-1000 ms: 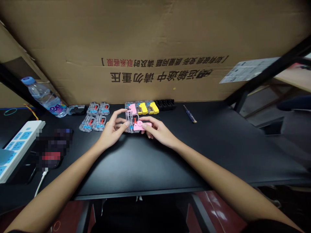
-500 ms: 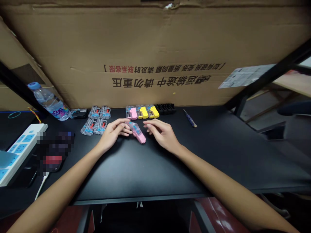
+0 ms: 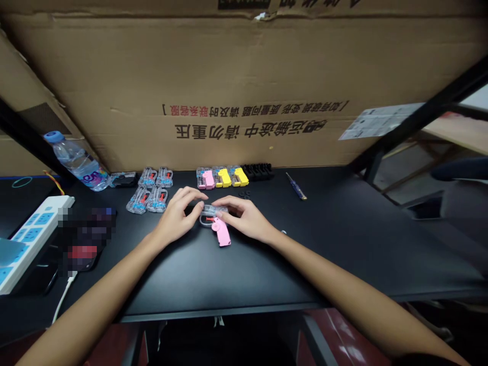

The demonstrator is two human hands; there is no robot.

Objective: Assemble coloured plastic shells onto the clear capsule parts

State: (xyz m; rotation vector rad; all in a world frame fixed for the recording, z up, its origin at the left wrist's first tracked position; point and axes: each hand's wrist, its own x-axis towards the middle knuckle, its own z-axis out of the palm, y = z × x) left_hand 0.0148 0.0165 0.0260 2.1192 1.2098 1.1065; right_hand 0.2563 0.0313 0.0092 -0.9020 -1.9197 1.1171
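Observation:
A small toy gun with a clear body, a red trigger and a pink grip is held just above the black table, its grip pointing towards me. My right hand pinches the clear body from the right, thumb on the near side and fingers over the far side. At the body's left end, my left hand has its thumb and curled fingers closed around it; the exact contact is partly hidden.
Along the cardboard wall lie a pink-gripped toy gun, yellow-gripped ones, black parts and several clear toy pieces. Small black rings, a screwdriver, a water bottle, a power strip and a phone are around.
The toy gun has turned so its pink grip's side and red trigger show, and it has come nearer. My right hand has moved left and closed on its body. Small black rings show behind.

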